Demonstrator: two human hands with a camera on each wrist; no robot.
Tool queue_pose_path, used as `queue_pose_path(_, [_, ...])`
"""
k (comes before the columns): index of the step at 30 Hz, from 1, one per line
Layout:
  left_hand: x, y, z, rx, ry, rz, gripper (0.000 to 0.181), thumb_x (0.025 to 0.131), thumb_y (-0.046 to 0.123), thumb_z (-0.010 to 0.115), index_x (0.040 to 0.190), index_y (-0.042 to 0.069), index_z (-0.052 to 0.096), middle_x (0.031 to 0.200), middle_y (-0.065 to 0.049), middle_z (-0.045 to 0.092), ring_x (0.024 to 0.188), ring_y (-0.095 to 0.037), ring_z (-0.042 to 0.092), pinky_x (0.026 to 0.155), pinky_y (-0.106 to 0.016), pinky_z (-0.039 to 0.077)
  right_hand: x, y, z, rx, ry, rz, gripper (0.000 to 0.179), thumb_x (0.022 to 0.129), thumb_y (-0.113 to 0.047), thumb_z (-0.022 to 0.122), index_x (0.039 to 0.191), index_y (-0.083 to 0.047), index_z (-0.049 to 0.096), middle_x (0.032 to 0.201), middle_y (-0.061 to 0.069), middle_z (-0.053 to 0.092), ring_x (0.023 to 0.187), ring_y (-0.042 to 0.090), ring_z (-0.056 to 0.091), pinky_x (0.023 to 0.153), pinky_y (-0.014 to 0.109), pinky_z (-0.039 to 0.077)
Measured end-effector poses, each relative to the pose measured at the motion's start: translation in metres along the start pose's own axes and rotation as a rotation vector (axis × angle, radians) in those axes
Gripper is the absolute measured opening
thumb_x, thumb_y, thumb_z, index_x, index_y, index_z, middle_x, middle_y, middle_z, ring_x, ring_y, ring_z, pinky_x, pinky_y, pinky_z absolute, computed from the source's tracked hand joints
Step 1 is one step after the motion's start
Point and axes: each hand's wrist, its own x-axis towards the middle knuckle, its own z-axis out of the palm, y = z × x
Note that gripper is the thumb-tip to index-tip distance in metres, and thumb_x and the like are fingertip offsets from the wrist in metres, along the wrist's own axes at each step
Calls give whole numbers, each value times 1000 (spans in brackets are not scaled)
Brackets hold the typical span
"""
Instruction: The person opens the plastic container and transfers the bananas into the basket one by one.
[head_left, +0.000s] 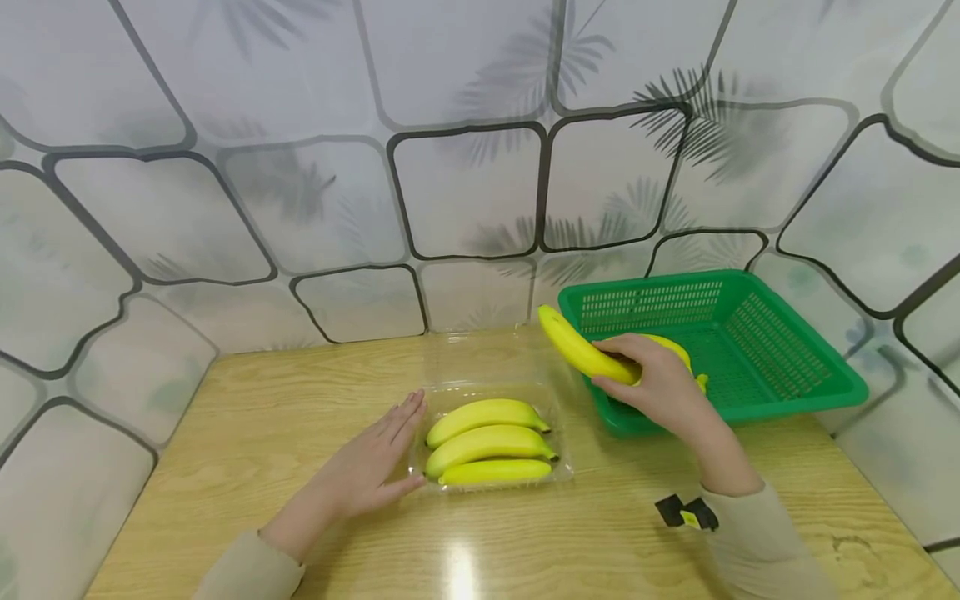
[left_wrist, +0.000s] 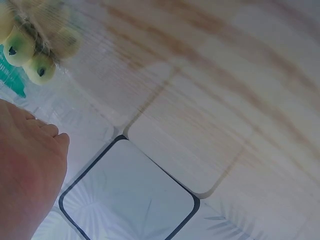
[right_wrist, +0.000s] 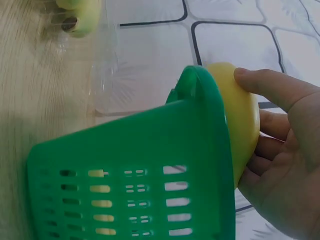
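Note:
My right hand [head_left: 660,379] grips a yellow banana [head_left: 577,346] over the left rim of a green plastic basket [head_left: 787,333]. In the right wrist view, the thumb and fingers wrap around this banana [right_wrist: 240,120] just beyond the basket's edge. A clear plastic box [head_left: 562,462] on the table holds three bananas [head_left: 491,447] lying side by side, with its transparent lid [head_left: 483,358] folded back toward the wall. Fingers straight, my left hand [head_left: 367,467] rests against the left side of the box. More banana [head_left: 675,348] lies in the basket, partly hidden behind my right hand.
The wooden table [head_left: 262,417] meets a wall [head_left: 472,192] patterned with stone outlines and leaves at the back and both sides. A small black and yellow piece [head_left: 687,513] sits by the right sleeve cuff.

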Motion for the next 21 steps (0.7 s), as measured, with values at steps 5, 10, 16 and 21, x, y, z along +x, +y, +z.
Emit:
queue_pose_path(5, [1, -1, 1, 1, 2, -2, 95, 104, 53, 58, 168, -4, 16, 178, -22, 14, 165, -35, 21, 133, -48, 29, -2, 5, -7, -2, 10, 29, 40, 91, -11, 84, 130, -6, 74, 121, 12, 77, 100, 25, 68, 83, 40, 57])
queue_pose_path(10, [1, -2, 2, -2, 2, -1, 95, 104, 54, 57, 168, -3, 16, 178, -22, 15, 165, -35, 21, 132, -49, 30, -5, 10, -12, -14, 15, 57, 42, 92, -14, 84, 132, -7, 73, 123, 14, 76, 102, 27, 67, 84, 41, 58])
queue_pose_path(16, [1, -1, 1, -19, -2, -4, 95, 104, 52, 59, 168, -3, 15, 178, -22, 13, 165, -35, 20, 133, -48, 28, -9, 18, -17, -28, 21, 64, 44, 93, -17, 84, 134, -7, 72, 125, 15, 75, 105, 30, 68, 86, 42, 57])
queue_pose_path(21, [0, -1, 1, -13, 0, -1, 95, 104, 53, 59, 168, -4, 16, 178, -22, 14, 165, -35, 20, 133, -48, 29, -12, 24, -20, -42, 11, 91, 45, 94, -19, 83, 136, -6, 71, 123, 16, 75, 102, 28, 67, 83, 38, 56])
